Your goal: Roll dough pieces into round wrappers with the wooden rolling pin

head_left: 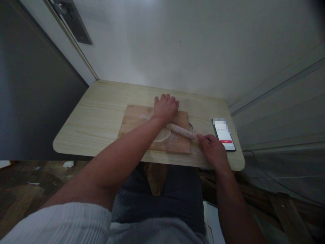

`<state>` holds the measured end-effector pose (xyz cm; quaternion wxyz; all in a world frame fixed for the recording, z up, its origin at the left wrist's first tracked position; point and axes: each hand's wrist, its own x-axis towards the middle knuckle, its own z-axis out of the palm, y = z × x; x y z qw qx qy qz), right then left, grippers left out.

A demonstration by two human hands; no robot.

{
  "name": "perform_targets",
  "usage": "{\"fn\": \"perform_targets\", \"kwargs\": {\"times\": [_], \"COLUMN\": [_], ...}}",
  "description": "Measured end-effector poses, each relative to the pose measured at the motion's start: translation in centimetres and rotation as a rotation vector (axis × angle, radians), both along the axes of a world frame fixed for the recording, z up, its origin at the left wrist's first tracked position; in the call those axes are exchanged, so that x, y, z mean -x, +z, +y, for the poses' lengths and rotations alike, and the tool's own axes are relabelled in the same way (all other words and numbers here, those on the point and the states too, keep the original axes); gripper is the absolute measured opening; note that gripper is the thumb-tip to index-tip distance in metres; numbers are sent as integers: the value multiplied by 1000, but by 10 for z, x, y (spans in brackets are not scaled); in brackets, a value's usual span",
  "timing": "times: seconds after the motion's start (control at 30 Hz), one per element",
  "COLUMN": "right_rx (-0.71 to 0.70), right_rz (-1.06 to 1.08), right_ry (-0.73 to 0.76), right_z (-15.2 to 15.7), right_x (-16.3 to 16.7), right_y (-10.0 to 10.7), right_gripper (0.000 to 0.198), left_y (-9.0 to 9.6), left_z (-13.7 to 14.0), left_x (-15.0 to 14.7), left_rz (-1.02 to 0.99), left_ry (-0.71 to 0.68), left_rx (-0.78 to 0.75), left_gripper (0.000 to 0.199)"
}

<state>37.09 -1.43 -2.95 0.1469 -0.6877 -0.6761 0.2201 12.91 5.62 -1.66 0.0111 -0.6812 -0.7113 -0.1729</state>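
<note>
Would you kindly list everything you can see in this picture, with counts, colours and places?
table: one, pale wood-grain, centre
board: one, brown, on the table
dough round: one, cream, on the board
rolling pin: one, pale, slanting over the board
phone: one, dark-edged with lit screen, table's right end
lock plate: one, grey, upper left
cable: one, dark, lower right
scraps: a few, whitish, lower left
sleeve: one, white, lower left
left hand: one, bare, at the board's far edge
right hand: one, bare, gripping the rolling pin's end

Rolling pin [181,130]: wood (matt).
</note>
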Motion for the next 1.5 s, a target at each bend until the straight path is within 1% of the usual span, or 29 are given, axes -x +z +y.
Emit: {"fn": "perform_targets", "kwargs": {"times": [0.27, 0.43, 0.57, 0.8, 1.0, 1.13, 1.3, 1.5], "right_rx": [44, 42, 47, 52, 93, 93, 73, 113], "right_rz": [46, 90, 133, 151, 187, 204, 214, 237], "right_ry": [41, 64, 70, 85, 98, 94, 125, 140], "right_z": [-9, -16, -18, -21, -25, -26, -28, -32], "right_x": [-4, -7, -7, -6, -6, -6, -8, -9], "right_y": [0, 1, 3, 9, 13, 12, 10, 5], "right_gripper": [57, 52, 52, 49, 44, 47, 48, 51], "left_y": [2, 1, 1, 1, 1, 2, 3, 1], "left_z": [-14, -22, -27, -37, -46, -52, -60, -70], "left_x": [1, 1, 1, 2, 3, 3, 4, 7], "left_rz": [38, 38, 57, 42, 7, -13, -30, -55], "left_ry": [-31, -23, -24, -54, -37, -58, -82, -108], "left_rx": [28, 33, 43, 32, 45, 35, 17, 3], "left_gripper": [44, 44, 44, 44, 41, 40, 42, 42]}}
